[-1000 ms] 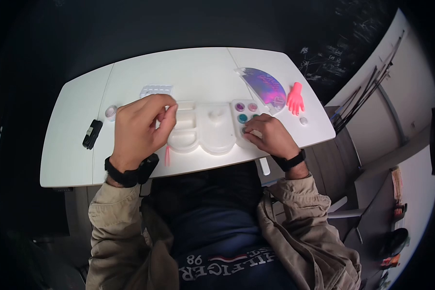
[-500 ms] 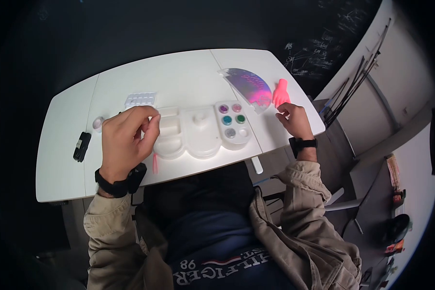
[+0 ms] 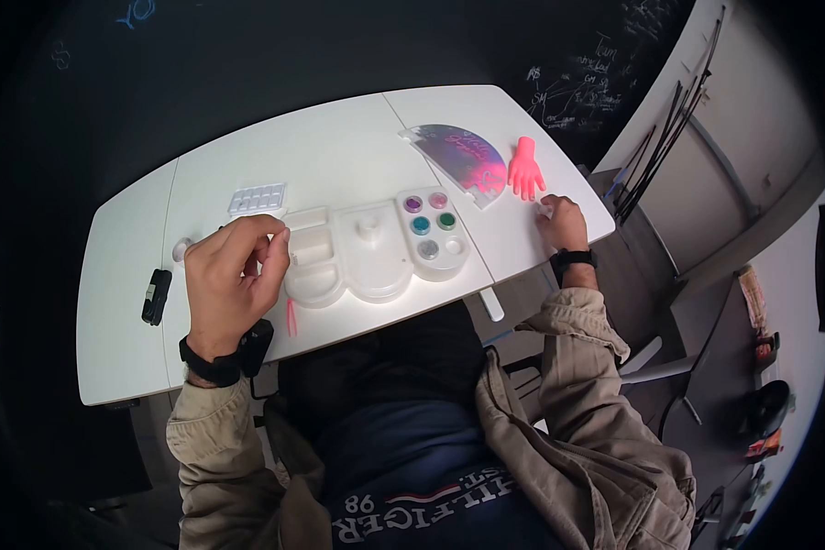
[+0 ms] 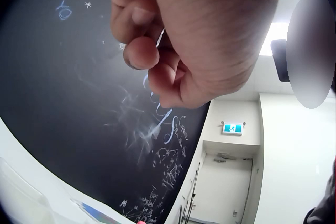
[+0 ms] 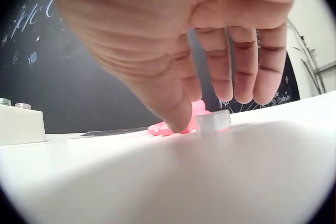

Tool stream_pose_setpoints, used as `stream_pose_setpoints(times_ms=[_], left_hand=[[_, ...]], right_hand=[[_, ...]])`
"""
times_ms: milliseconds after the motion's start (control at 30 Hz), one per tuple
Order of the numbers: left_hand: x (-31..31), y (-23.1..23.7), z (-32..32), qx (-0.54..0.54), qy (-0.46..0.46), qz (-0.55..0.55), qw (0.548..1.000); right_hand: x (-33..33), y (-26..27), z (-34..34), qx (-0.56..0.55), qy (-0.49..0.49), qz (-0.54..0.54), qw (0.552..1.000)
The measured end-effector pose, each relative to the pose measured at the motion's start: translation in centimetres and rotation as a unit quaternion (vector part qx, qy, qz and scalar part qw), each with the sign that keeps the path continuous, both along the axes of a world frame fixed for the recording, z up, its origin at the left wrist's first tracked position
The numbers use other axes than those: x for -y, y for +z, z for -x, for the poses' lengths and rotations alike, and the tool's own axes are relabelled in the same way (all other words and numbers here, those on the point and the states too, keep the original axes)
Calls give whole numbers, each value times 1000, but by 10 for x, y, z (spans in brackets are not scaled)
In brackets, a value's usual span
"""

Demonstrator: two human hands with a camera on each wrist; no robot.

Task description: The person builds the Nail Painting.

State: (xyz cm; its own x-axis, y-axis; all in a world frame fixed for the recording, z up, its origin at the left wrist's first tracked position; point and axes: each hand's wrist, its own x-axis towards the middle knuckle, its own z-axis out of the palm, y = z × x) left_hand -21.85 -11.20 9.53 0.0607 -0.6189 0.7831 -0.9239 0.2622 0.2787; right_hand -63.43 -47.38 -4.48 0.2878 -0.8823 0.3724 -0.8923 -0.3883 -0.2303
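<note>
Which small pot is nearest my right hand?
The clear pot, beside the pink model hand; five coloured pots sit in the tray, another pot near your left hand.

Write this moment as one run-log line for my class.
left hand: raised, fingers curled | right hand: fingers extended near clear pot | pink model hand: on table

Reads as an office or meeting room from here; can't tell which. Dark wall (image 3: 275, 55) works as a writing board, scribbled with pale notes (image 3: 605, 50), "Team" among them. Running-figure exit sign (image 4: 232, 128) above a plain door (image 4: 226, 182), bright ceiling light (image 4: 273, 37), bare white wall (image 4: 296, 155). White seamed table (image 3: 339, 147), long thin poles (image 3: 666, 154) beside the board.
</note>
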Motion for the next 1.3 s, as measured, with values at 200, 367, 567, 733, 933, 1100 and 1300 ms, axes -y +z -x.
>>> stream_pose_setpoints(times_ms=[200, 367, 567, 733, 933, 1100, 1300], left_hand=[[-1, 0, -1, 0, 0, -2, 1000], [0, 0, -2, 5, 2, -2, 1000], [-1, 1, -2, 6, 5, 3, 1000], [-2, 2, -3, -11, -3, 1, 1000], [-1, 1, -3, -23, -2, 6, 1000], [0, 1, -2, -19, -2, 0, 1000], [1, 1, -1, -10, 3, 2, 1000]], right_hand=[[0, 6, -7, 31, 131, -39, 990], [-52, 54, -54, 77, 269, -69, 958], [-96, 78, -93, 60, 377, -41, 923], [-116, 85, -104, 18, 405, -43, 913], [-115, 78, -105, 23, 419, -30, 907], [-115, 78, -104, 40, 423, -45, 904], [-116, 75, -104, 37, 416, -53, 907]])
